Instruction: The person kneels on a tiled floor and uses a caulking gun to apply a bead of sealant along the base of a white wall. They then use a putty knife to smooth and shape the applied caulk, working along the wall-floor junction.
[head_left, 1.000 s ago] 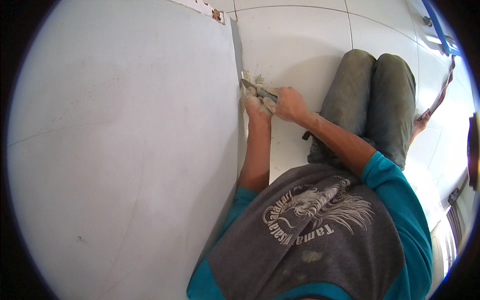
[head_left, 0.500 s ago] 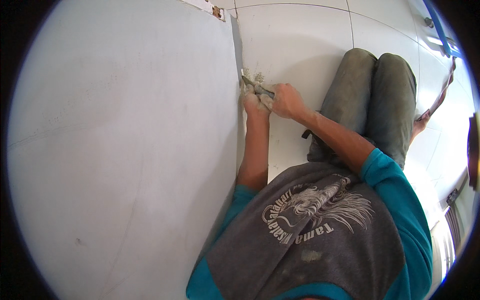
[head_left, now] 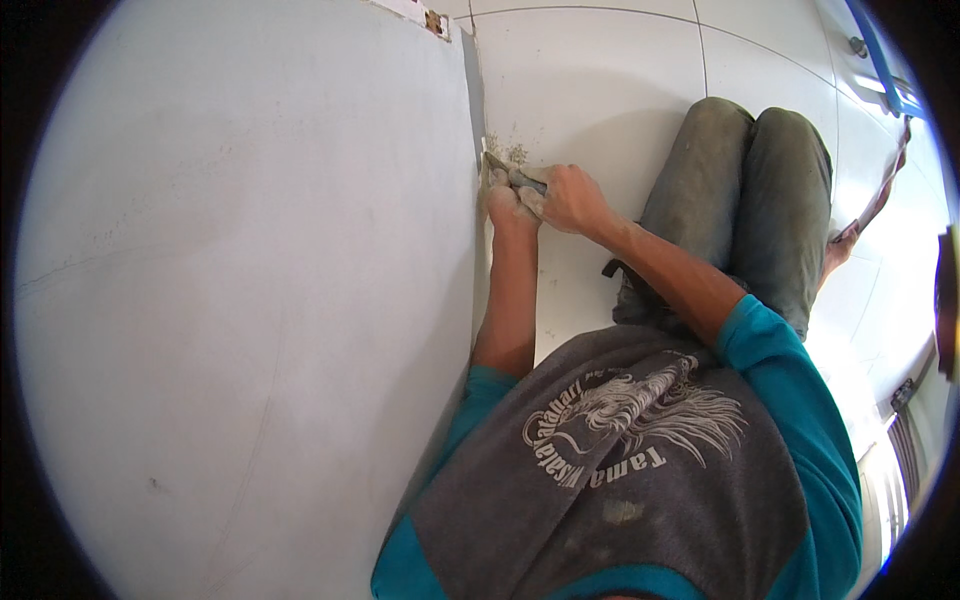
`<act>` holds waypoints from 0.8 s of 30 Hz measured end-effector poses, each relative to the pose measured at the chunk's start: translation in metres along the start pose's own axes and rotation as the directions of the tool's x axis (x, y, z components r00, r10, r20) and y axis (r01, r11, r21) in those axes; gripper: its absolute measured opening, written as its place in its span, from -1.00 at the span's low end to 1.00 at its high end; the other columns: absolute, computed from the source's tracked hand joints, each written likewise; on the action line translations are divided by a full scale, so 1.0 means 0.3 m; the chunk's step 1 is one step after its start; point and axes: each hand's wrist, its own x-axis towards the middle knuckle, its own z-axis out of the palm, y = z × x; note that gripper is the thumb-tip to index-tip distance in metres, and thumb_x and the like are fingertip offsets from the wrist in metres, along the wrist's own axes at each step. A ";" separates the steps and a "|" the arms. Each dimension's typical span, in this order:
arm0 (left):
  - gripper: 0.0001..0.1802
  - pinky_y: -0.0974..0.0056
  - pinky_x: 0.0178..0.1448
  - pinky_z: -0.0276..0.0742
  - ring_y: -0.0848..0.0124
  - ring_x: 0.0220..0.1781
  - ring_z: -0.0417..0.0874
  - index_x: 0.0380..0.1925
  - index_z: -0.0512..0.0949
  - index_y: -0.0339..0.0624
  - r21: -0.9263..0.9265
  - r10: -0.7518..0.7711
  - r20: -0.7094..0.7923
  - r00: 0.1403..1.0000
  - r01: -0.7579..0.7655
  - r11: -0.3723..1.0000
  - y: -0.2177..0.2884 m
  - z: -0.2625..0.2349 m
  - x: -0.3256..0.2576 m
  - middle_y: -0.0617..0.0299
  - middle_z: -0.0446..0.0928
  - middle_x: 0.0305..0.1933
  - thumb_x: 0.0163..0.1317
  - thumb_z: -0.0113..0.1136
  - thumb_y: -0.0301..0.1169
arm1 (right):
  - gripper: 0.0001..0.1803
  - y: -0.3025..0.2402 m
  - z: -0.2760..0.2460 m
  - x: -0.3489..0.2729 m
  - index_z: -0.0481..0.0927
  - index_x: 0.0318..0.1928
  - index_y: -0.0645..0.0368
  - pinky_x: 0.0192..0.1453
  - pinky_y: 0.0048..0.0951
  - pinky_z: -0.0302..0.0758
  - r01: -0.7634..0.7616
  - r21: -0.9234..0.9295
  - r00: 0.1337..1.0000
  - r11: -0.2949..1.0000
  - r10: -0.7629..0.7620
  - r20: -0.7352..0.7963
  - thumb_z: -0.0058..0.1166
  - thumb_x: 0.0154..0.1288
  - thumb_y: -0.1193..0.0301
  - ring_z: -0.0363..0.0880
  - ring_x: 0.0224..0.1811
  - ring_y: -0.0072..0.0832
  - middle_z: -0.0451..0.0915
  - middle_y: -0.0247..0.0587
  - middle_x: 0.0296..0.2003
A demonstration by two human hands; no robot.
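Wall (head_left: 230,330), pale and scuffed, fills the left side and meets a floor of white tiles (head_left: 600,60) spreading off to the right. Low on those tiles, on the near side, is a person in a grey shirt (head_left: 720,530) with teal sleeves, their dusty trousers (head_left: 695,190) over to the right. Farther off, both hands come together beside the wall's foot. The right hand (head_left: 573,200) is wrapped round a narrow tool (head_left: 533,181); the left hand (head_left: 508,205) presses up close to its dark blade (head_left: 494,160), though whether it pinches or merely steadies, I cannot tell. Grit-like specks (head_left: 517,153) lie just beyond. The step in hand looks like working the tip along the wall's foot; the next move seems to want a firm right grip and left fingers clear of the point.
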 end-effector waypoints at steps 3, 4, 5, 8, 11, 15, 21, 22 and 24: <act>-0.59 -0.01 0.28 0.70 0.15 0.22 0.64 0.36 0.44 -0.08 -0.027 -0.002 -0.027 1.000 0.001 1.000 0.003 0.023 -0.012 0.06 0.54 0.29 0.74 -0.28 -0.23 | -0.59 -0.008 -0.019 0.002 0.78 -0.12 0.18 0.01 0.11 0.65 0.041 0.024 0.999 0.999 -0.041 -0.006 0.21 0.37 0.07 0.72 -0.16 0.22 0.74 0.23 -0.28; -0.59 -0.01 0.28 0.71 0.15 0.23 0.64 0.36 0.44 -0.08 -0.032 -0.002 -0.015 1.000 0.001 0.999 0.004 0.027 -0.019 0.06 0.54 0.28 0.74 -0.29 -0.23 | -0.59 -0.009 -0.021 0.001 0.78 -0.10 0.18 0.01 0.11 0.65 0.023 0.014 0.999 1.000 -0.023 0.038 0.21 0.37 0.07 0.72 -0.16 0.21 0.74 0.23 -0.28; -0.59 -0.01 0.28 0.71 0.15 0.23 0.64 0.35 0.45 -0.09 -0.061 -0.022 -0.040 0.999 0.019 0.998 0.006 0.031 -0.026 0.06 0.54 0.28 0.74 -0.29 -0.24 | -0.58 -0.009 -0.022 0.001 0.78 -0.10 0.19 0.01 0.12 0.65 0.059 0.028 0.998 0.998 -0.059 -0.005 0.21 0.37 0.07 0.72 -0.17 0.21 0.73 0.24 -0.28; -0.59 -0.02 0.27 0.71 0.14 0.24 0.64 0.35 0.44 -0.13 -0.080 -0.061 -0.079 0.995 0.054 0.995 0.016 0.043 -0.031 0.06 0.53 0.30 0.74 -0.30 -0.27 | -0.55 -0.003 -0.008 0.000 0.76 -0.07 0.23 0.01 0.13 0.65 0.036 -0.002 0.999 0.999 -0.036 0.000 0.22 0.36 0.06 0.73 -0.17 0.20 0.73 0.25 -0.29; -0.58 -0.02 0.28 0.71 0.14 0.25 0.64 0.37 0.42 -0.19 0.011 -0.004 -0.127 0.992 0.005 1.000 0.018 0.045 -0.043 0.05 0.51 0.32 0.74 -0.31 -0.31 | -0.54 0.005 0.009 0.002 0.75 -0.05 0.24 0.01 0.14 0.65 0.031 -0.021 0.999 0.999 -0.031 -0.019 0.22 0.36 0.07 0.73 -0.18 0.19 0.73 0.25 -0.29; -0.58 0.02 0.28 0.71 0.16 0.23 0.63 0.40 0.39 -0.18 0.080 -0.016 -0.055 0.998 0.020 0.997 0.025 0.058 -0.056 0.05 0.49 0.32 0.73 -0.32 -0.33 | -0.57 -0.002 0.003 0.006 0.77 -0.08 0.21 0.02 0.13 0.65 0.003 -0.022 1.000 1.000 -0.002 0.009 0.21 0.36 0.08 0.73 -0.18 0.19 0.74 0.24 -0.29; -0.58 0.08 0.23 0.72 0.18 0.15 0.65 0.38 0.39 -0.19 0.095 0.038 -0.073 0.997 -0.031 0.995 0.018 0.058 -0.064 0.06 0.53 0.23 0.74 -0.27 -0.25 | -0.60 -0.014 -0.037 -0.002 0.76 0.10 -0.02 0.03 0.11 0.65 0.049 0.001 0.999 0.999 -0.049 0.006 0.16 0.39 0.09 0.73 -0.16 0.20 0.75 0.20 -0.25; -0.59 0.08 0.22 0.72 0.18 0.13 0.66 0.37 0.39 -0.18 0.103 0.011 -0.046 0.999 -0.006 0.995 0.016 0.050 -0.064 0.06 0.53 0.23 0.74 -0.27 -0.26 | -0.59 -0.016 -0.036 -0.008 0.75 0.14 -0.07 0.03 0.11 0.65 0.043 0.001 0.998 0.999 -0.043 0.044 0.15 0.39 0.09 0.72 -0.16 0.20 0.75 0.20 -0.25; -0.60 0.09 0.21 0.73 0.18 0.10 0.67 0.36 0.40 -0.17 0.091 -0.049 -0.033 0.998 0.051 0.994 0.015 0.048 -0.038 0.05 0.53 0.22 0.74 -0.27 -0.27 | -0.57 -0.016 -0.036 -0.015 0.73 0.16 -0.05 0.03 0.11 0.65 0.067 0.048 0.998 0.997 -0.067 -0.013 0.14 0.40 0.08 0.72 -0.17 0.21 0.74 0.19 -0.25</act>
